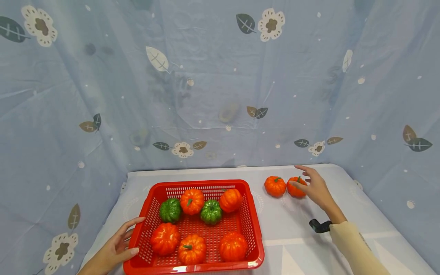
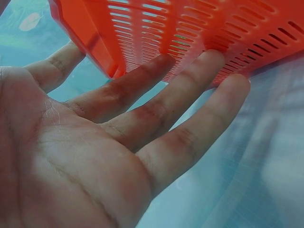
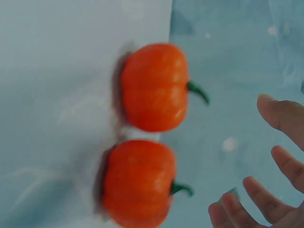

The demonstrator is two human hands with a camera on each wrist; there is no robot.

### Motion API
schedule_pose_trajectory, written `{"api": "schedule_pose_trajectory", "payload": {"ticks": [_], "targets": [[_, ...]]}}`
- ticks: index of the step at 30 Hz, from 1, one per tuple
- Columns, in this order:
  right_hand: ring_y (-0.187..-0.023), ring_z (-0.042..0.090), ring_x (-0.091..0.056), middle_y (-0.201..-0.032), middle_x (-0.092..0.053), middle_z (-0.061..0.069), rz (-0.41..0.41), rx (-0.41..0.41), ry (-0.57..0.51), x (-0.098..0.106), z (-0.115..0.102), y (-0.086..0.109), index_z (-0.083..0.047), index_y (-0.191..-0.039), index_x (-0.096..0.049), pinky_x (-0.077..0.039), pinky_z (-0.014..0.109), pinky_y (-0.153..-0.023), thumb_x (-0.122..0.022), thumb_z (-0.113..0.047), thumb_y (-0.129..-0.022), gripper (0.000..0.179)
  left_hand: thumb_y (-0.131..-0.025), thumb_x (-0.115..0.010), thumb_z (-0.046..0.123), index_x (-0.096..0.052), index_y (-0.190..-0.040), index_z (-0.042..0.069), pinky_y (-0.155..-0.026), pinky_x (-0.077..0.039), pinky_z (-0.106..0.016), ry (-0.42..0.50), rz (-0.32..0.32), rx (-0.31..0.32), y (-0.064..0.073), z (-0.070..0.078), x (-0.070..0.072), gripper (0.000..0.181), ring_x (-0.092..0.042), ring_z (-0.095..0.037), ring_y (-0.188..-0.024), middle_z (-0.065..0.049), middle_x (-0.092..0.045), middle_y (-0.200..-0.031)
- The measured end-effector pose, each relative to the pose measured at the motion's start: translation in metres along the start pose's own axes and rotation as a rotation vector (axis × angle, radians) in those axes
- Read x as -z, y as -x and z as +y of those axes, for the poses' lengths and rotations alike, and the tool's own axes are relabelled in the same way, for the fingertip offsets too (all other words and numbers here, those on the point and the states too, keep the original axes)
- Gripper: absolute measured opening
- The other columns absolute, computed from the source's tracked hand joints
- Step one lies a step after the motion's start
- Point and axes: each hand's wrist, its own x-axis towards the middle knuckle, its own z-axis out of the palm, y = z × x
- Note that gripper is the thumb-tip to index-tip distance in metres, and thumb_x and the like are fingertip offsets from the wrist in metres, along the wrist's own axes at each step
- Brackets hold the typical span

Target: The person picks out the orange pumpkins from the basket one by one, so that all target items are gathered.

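Note:
A red plastic basket (image 1: 256, 229) with slotted walls holds several orange pumpkins (image 1: 233, 246) and two green pumpkins (image 1: 170, 210) (image 1: 211, 212). My left hand (image 1: 115, 244) is at its left side, and in the left wrist view the fairly straight fingers (image 2: 190, 90) touch the slotted outer wall. To the right of the basket, two more orange pumpkins (image 1: 275, 186) (image 3: 140, 183) sit side by side on the table. Over the right-hand one, the other orange pumpkin (image 1: 296, 190), hovers my right hand (image 1: 316, 189), fingers and thumb spread with nothing between them.
A pale patterned cloth covers the table (image 1: 275, 221). Blue curtains (image 1: 206, 95) printed with flowers and leaves rise behind it and along both sides. A black strap-like piece (image 1: 320, 226) sticks out at my right wrist, by the cream sleeve (image 1: 354, 244).

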Motion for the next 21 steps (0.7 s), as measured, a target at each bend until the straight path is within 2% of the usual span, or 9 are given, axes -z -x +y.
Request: {"api": "schedule_pose_trajectory", "payload": {"ticks": [4, 11, 21], "targets": [[-0.13, 0.049, -0.048, -0.15, -0.044, 0.025, -0.032, 0.058, -0.025, -0.007, -0.026, -0.003, -0.005, -0.149, -0.049, -0.046, 0.065, -0.103, -0.082, -0.025, -0.09, 0.07, -0.105, -0.058, 0.015, -0.018, -0.159, 0.037, -0.087, -0.056, -0.059, 0.006, -0.002, 0.001, 0.0, 0.0, 0.0, 0.071, -0.057, -0.034, -0.129, -0.032, -0.014, -0.164], [-0.126, 0.037, -0.053, -0.146, -0.053, 0.013, -0.09, 0.244, -0.066, -0.027, -0.073, -0.01, -0.012, -0.146, -0.055, -0.049, 0.06, -0.101, -0.084, -0.023, -0.088, 0.066, -0.102, -0.063, 0.019, -0.02, -0.16, 0.034, -0.085, -0.058, -0.057, -0.012, 0.041, 0.009, -0.001, -0.001, -0.002, 0.074, -0.056, -0.037, -0.131, -0.031, -0.015, -0.165], [-0.122, 0.027, -0.054, -0.142, -0.057, 0.004, -0.198, 0.405, -0.089, -0.063, -0.136, -0.02, -0.017, -0.146, -0.057, -0.051, 0.053, -0.101, -0.087, -0.027, -0.084, 0.07, -0.102, -0.062, 0.016, -0.019, -0.161, 0.029, -0.087, -0.058, -0.055, -0.04, 0.041, -0.02, 0.0, -0.002, -0.002, 0.074, -0.051, -0.04, -0.136, -0.03, -0.014, -0.165]]}}
